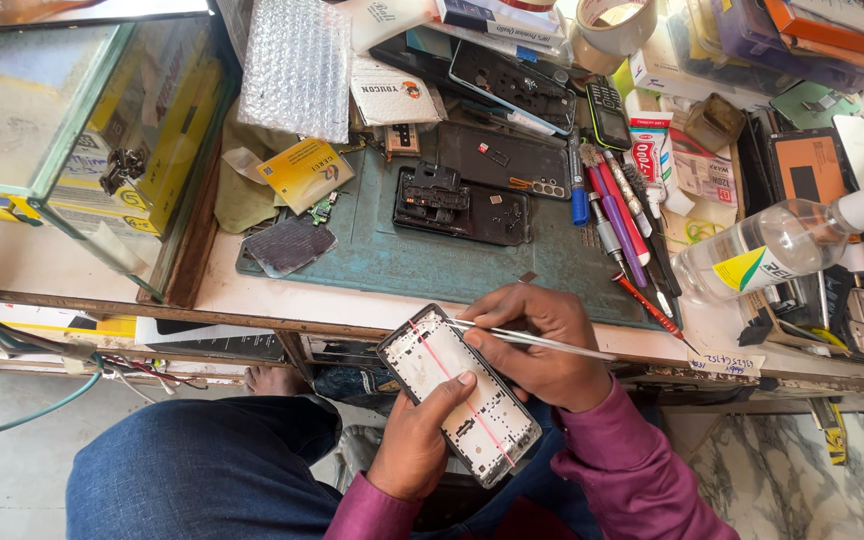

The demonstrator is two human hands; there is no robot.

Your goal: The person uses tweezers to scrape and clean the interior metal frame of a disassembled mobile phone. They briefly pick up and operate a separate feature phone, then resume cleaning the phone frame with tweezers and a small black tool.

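The left hand [417, 440] comes up from below and cups an opened phone frame [458, 394], fingers wrapped under its lower edge and the thumb pressed on its pale inner face, which carries a thin red line along its length. The frame sits tilted over the person's lap, just short of the worktop [252, 290] edge. The right hand [542, 345] rests on the frame's upper right side, closed in a narrow pinch on metal tweezers [537, 341], whose tip touches the frame near its top corner (the long end sticks out to the right of the hand).

Beyond the hands, on a teal mat [422, 260], lies a dark phone back [462, 205] with exposed parts, and left of it a small dark mesh piece [289, 245] and a yellow card [304, 172]. Up and to the right of the right hand is a row of screwdrivers and pens [612, 210], then a clear spray bottle [782, 240] lying on its side. Far left of the hands stands a glass case [42, 120], with bubble wrap [297, 65] beside it.
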